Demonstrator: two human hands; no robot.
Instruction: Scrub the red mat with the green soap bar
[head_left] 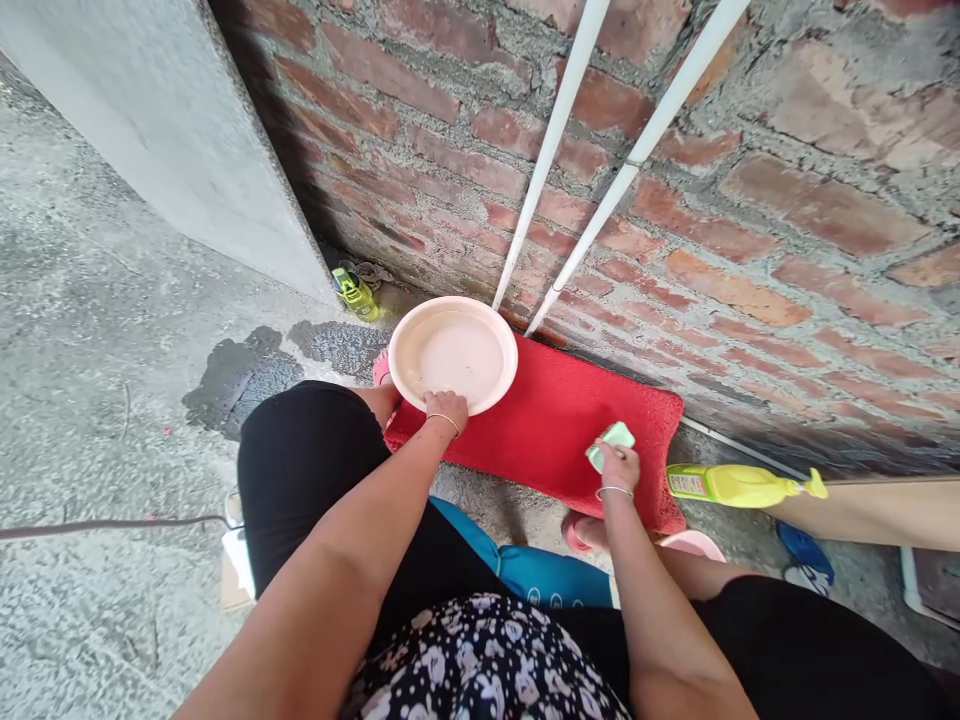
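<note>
A pale pink basin (pixel 495 390) with a shallow layer of water rests on the left end of a red mat (pixel 555 410). My left hand (pixel 448 405) grips the basin's near rim, its fingers over the edge. Further right, my right hand (pixel 621 468) is closed around a small pale green block (pixel 616 438). Whether it is a sponge or a brush I cannot make out, as my fingers cover part of it. That hand is low over the mat's right part; contact with the mat cannot be judged.
A yellow pump bottle (pixel 739 486) lies right of the mat. Another yellow-green bottle (pixel 356 296) stands behind the basin's left. Two white pipes (pixel 551 150) run down the brick wall (pixel 750 250). Wet patches (pixel 244 375) darken the concrete. A blue slipper (pixel 806 555) lies far right.
</note>
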